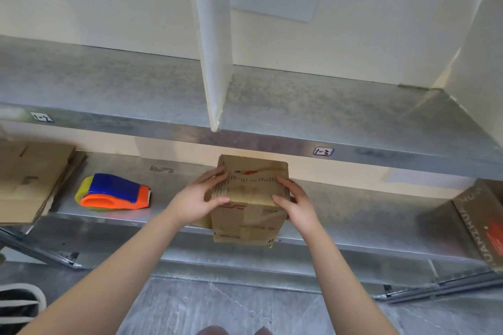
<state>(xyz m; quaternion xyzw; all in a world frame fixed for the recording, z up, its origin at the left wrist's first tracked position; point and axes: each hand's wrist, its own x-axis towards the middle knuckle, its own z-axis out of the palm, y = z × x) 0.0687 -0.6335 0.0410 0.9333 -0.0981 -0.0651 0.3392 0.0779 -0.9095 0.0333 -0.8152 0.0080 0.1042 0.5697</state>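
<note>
Grip: my left hand (201, 198) and right hand (296, 201) clasp the taped cardboard box (250, 207) from both sides.
Box: overhanging the lower shelf's (353, 207) front edge.
Care: I'd squeeze evenly and hold it level.

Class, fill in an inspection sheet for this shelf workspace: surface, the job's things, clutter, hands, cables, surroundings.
Surface: lower shelf, grey metal, dull and mottled.
Job's things: small box, brown cardboard, taped, overhanging the shelf's front edge.
Clutter: tape dispenser left of the small box; flattened cardboard at far left; larger box at far right.
Hands: left hand and right hand grip the small box from either side.
Cables: nothing seen.
Surroundings: upper shelf with a white divider and a label reading 1-3; grey floor below.
</note>
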